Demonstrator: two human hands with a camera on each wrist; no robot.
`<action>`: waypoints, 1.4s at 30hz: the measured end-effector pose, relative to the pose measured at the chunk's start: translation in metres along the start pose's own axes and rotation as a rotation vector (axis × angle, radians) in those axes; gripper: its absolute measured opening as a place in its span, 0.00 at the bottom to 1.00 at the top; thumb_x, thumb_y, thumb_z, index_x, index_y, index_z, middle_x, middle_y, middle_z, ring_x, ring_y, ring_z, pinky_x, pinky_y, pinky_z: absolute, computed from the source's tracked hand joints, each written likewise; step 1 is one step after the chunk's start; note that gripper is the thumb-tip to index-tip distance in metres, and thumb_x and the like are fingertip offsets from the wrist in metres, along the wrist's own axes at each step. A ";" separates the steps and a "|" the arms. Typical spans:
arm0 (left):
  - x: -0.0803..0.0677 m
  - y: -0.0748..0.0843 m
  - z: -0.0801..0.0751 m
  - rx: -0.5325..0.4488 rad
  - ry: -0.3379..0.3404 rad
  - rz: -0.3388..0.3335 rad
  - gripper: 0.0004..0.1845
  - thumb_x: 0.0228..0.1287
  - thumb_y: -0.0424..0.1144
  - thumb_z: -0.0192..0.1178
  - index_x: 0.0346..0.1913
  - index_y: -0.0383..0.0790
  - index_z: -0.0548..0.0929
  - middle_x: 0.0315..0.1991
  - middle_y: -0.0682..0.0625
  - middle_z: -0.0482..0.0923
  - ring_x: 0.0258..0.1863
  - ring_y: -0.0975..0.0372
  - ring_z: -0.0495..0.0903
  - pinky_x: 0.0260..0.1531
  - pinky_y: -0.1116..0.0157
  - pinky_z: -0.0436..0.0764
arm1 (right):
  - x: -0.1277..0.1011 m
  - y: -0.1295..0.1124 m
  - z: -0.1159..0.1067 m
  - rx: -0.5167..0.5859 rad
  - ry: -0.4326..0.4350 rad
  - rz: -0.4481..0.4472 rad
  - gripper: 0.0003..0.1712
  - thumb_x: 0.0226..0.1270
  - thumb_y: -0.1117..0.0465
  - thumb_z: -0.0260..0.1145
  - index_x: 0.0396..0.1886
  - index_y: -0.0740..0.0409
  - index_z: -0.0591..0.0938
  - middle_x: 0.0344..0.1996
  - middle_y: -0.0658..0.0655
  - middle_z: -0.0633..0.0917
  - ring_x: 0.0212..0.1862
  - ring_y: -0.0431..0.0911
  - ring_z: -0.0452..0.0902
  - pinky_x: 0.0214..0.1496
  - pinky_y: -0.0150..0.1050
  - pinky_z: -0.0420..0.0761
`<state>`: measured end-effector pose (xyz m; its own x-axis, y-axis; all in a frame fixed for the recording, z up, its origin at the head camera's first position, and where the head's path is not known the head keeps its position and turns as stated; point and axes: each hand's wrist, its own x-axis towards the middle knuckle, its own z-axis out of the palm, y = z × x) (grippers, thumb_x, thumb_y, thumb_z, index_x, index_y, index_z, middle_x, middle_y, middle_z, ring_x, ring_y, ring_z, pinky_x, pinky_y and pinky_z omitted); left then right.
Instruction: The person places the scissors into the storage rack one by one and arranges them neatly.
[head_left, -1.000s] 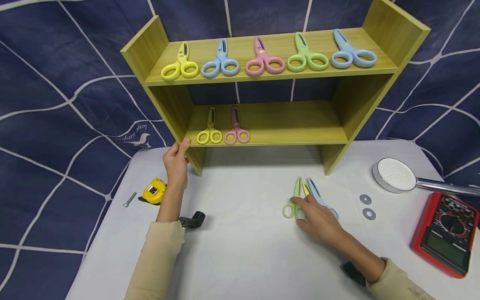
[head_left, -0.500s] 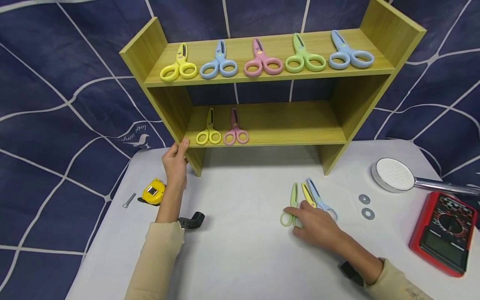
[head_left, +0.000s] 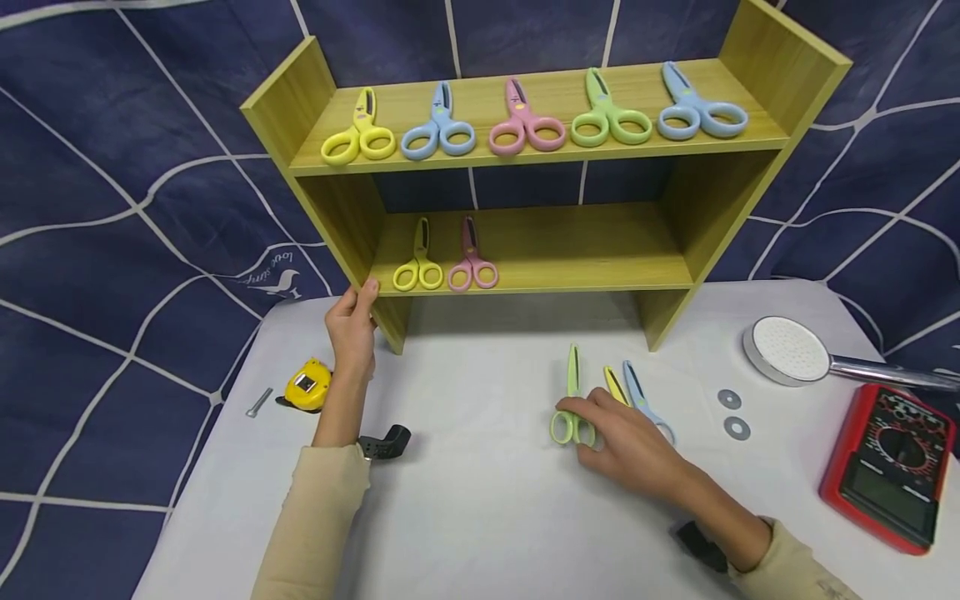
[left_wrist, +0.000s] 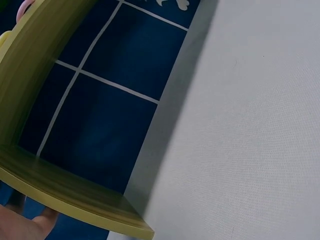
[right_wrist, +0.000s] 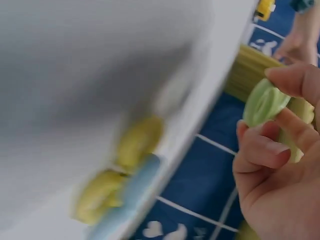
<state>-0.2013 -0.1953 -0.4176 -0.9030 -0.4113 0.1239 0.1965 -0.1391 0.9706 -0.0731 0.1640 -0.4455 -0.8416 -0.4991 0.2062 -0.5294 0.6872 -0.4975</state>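
Right hand (head_left: 626, 442) is on the white worktop (head_left: 480, 500), fingers curled and pinching the handle loops of the green scissors (head_left: 570, 400). Right wrist view confirms it: fingers (right_wrist: 265, 150) wrapped around a green loop, frame otherwise motion-blurred. The green scissors lie in front of the shelf, blades pointing toward it, slightly apart from the other two pairs there.

Just right of them: yellow scissors (head_left: 617, 385) and blue scissors (head_left: 643, 400), side by side, handles partly hidden under the right hand.

Left hand (head_left: 351, 321) grips the front left corner of the wooden shelf unit (head_left: 330, 208) at the lower shelf edge, thumb on the front face, fingers round the side panel. Left wrist view shows only the shelf underside, the backdrop cloth and the worktop.

Top shelf, left to right, five pairs: yellow (head_left: 358, 133), blue (head_left: 438, 129), pink (head_left: 525, 125), green (head_left: 609, 117), blue (head_left: 697, 108). Lower shelf, left end: a yellow pair (head_left: 420, 262) and a pink pair (head_left: 471, 262), touching or nearly so.

Other worktop items: yellow tape measure (head_left: 306, 385) and a small bolt (head_left: 258, 402) near the left forearm, shower head (head_left: 795, 352), two washers (head_left: 733, 413), red multimeter (head_left: 888, 467) at the right edge.
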 end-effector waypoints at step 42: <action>0.000 -0.002 0.001 0.014 0.029 0.030 0.17 0.68 0.44 0.64 0.54 0.38 0.86 0.46 0.52 0.84 0.39 0.58 0.79 0.39 0.64 0.81 | 0.132 -0.018 -0.051 0.131 0.472 -0.035 0.41 0.62 0.62 0.73 0.74 0.57 0.66 0.49 0.59 0.86 0.12 0.39 0.66 0.23 0.43 0.73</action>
<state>-0.2021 -0.1945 -0.4198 -0.8854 -0.4407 0.1477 0.2182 -0.1136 0.9693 -0.1801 0.1125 -0.3668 -0.7960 -0.2066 0.5690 -0.5661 0.5871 -0.5787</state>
